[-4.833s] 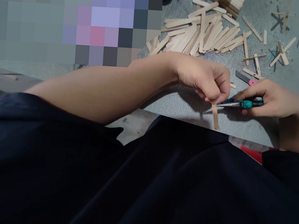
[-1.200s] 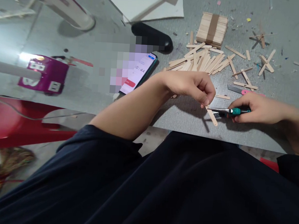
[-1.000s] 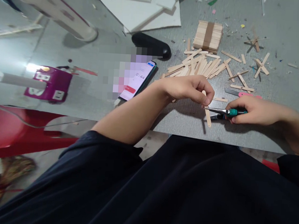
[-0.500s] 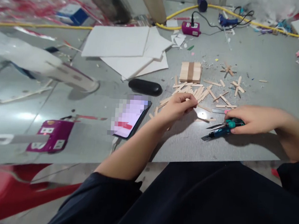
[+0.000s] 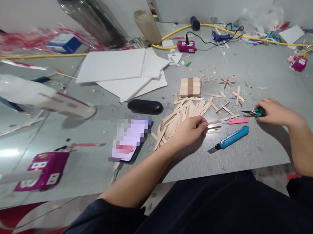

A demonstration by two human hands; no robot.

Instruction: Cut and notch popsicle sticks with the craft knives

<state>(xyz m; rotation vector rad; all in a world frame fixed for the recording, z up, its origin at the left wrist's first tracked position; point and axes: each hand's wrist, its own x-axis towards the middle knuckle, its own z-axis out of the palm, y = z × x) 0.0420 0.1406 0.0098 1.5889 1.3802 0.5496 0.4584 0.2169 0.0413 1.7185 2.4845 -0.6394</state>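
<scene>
My left hand (image 5: 189, 130) rests on the grey table beside a loose pile of flat wooden sticks (image 5: 184, 111). Its fingers are curled together, and I cannot make out what is inside them. A short stick piece (image 5: 213, 131) lies just off its fingertips. Farther right, my right hand (image 5: 273, 111) is closed round small green-handled snips (image 5: 252, 113), whose tips point left. A blue utility knife (image 5: 231, 137) lies loose between the hands. A pink-handled cutter (image 5: 232, 121) lies just behind it.
A banded bundle of sticks (image 5: 190, 87) and glued stick crosses (image 5: 237, 96) lie behind the pile. A phone (image 5: 130, 139), a black case (image 5: 145, 106), white boards (image 5: 119, 69) and purple power strips (image 5: 40, 170) are to the left. The table edge (image 5: 222, 172) runs in front of me.
The view has lifted to take in the whole table. My left hand has left the stick it held at the snips and moved to the pile. My right hand has carried the snips right.
</scene>
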